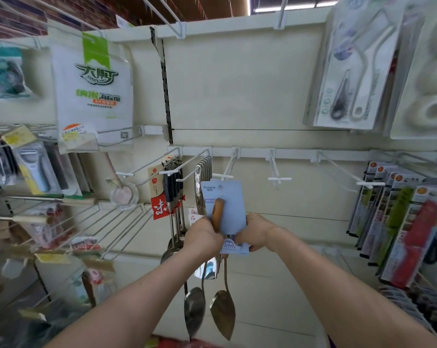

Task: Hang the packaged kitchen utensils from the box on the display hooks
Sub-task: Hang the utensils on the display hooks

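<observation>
L & R forearms come up from the bottom edge. L hand (203,237) is curled round the wooden handle (217,212) and the left edge of the blue-carded utensil pack (228,207). R hand (256,232) pinches the card's lower right edge.

Pack is upright in front of the back panel (250,96), w/ its top edge just under the tip of a white hook (222,175), not yet on it. Steel spoons (204,169) hang just beside the card's left edge.

To the right are two more hooks (279,179), (370,183) w/ open panel behind them. Boxed packs (400,222) sit well apart at right, and a wire rack (117,222) is near the L forearm.
</observation>
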The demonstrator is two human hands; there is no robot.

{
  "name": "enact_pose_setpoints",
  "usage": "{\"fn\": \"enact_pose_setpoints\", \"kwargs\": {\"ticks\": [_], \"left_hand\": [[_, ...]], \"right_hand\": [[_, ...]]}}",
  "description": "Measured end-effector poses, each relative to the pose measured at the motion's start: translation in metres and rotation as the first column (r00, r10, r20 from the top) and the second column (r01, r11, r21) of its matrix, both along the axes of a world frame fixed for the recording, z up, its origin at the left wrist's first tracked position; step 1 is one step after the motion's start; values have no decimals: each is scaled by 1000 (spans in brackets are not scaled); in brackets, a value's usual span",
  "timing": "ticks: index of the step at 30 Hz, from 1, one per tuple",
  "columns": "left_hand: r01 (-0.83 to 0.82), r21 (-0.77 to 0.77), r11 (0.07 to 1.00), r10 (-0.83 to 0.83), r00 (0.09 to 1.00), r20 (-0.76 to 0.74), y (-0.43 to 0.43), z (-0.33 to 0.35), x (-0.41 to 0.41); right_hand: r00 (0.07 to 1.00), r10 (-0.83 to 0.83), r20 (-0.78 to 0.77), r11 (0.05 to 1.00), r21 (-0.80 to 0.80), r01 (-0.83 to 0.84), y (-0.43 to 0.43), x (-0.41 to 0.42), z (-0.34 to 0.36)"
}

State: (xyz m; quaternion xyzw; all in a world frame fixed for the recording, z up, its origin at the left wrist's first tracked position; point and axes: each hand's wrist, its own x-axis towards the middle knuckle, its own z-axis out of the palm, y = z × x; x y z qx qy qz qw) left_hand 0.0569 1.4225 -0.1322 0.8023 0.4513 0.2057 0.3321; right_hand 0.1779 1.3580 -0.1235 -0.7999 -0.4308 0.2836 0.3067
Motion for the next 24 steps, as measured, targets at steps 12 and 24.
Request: {"fn": "enact_pose_setpoints", "kwargs": {"ticks": [12, 24], "left_hand": [[-115, 36, 993, 115, 993, 0, 11, -23, -41], [-186, 131, 974, 205, 967, -152, 44, -45, -45]], "right_hand": [[960, 119, 255, 930, -367, -18, -3, -15, -34], [995, -46, 87, 970, -236, 65, 23, -19, -85]]}}
